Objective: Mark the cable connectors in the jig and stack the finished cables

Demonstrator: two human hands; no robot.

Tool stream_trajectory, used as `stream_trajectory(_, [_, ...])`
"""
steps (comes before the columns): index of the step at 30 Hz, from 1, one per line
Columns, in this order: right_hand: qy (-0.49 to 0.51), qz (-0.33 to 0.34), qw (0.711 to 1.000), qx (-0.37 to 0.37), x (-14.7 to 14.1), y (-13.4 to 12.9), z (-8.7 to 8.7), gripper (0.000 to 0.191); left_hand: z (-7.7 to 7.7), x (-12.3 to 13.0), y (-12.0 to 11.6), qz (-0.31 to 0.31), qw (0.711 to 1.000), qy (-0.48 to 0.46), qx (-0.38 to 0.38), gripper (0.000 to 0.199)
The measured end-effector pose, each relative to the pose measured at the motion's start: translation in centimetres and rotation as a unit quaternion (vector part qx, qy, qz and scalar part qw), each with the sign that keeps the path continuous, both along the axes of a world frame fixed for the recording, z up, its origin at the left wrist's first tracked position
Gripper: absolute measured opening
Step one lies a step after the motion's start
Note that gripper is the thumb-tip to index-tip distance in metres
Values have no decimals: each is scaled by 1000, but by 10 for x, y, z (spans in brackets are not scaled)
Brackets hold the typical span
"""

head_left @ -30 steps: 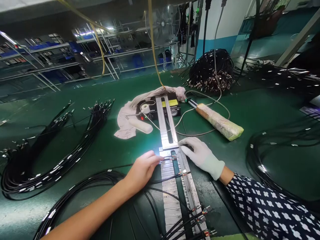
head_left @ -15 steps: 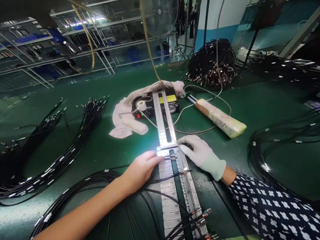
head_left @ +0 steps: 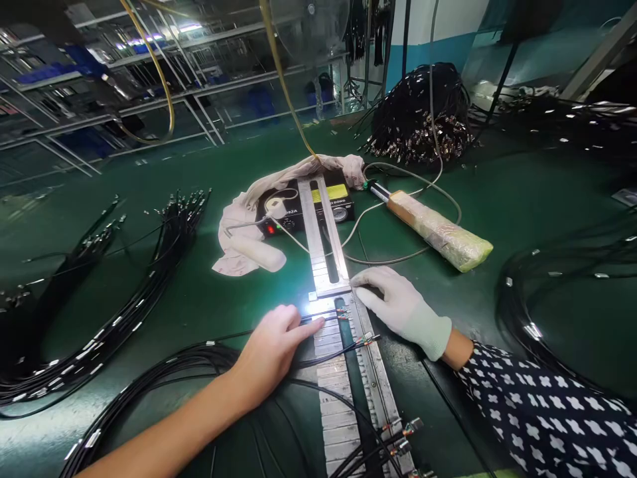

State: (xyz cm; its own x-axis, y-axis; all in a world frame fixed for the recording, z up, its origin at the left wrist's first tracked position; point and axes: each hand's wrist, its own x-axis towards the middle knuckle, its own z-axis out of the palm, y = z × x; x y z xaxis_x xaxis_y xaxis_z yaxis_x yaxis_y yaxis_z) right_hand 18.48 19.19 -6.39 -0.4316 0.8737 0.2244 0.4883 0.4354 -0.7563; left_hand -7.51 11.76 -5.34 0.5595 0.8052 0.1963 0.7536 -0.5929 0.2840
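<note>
My left hand (head_left: 271, 348) is bare. One digit stretches out onto the slotted metal jig (head_left: 334, 338), its tip beside thin black cables (head_left: 318, 315). The other fingers are bent, apart from that digit. Coloured wire ends (head_left: 343, 313) of these cables lie over the jig's slot. My right hand (head_left: 398, 305), in a white glove, holds the jig's right edge by a crossbar (head_left: 333, 291), thumb and forefinger tips together there. Nearer me, more cables with metal connectors (head_left: 368, 340) cross the jig.
A black box (head_left: 341, 199) with a dial and a pale cloth (head_left: 239, 219) sit behind the jig. To their right lies a wrapped handle (head_left: 438, 229) on a cord. Black cable bundles lie left (head_left: 144, 292) and right (head_left: 527, 312); a big heap (head_left: 418, 113) stands at the back.
My left hand has loosened from a pinch on the cables and its fingers have drawn apart. My right hand keeps its place on the jig. The view has shifted slightly.
</note>
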Motion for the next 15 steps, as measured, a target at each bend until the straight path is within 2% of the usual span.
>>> stream_trajectory(4, [-1, 2, 1000, 2, 0, 1, -2, 13, -3, -1, -6, 23, 998, 29, -54, 44])
stream_trajectory(7, [-1, 2, 1000, 11, 0, 1, -4, 15, 4, 2, -8, 41, 995, 55, -72, 45])
stream_trajectory(12, [4, 3, 999, 35, 2, -7, -8, 19, 22, 3, -19, 40, 994, 84, -59, 42])
stream_trajectory(15, [1, 4, 999, 50, 3, -16, -8, 20, 23, 5, -27, 49, 993, 101, -43, 42])
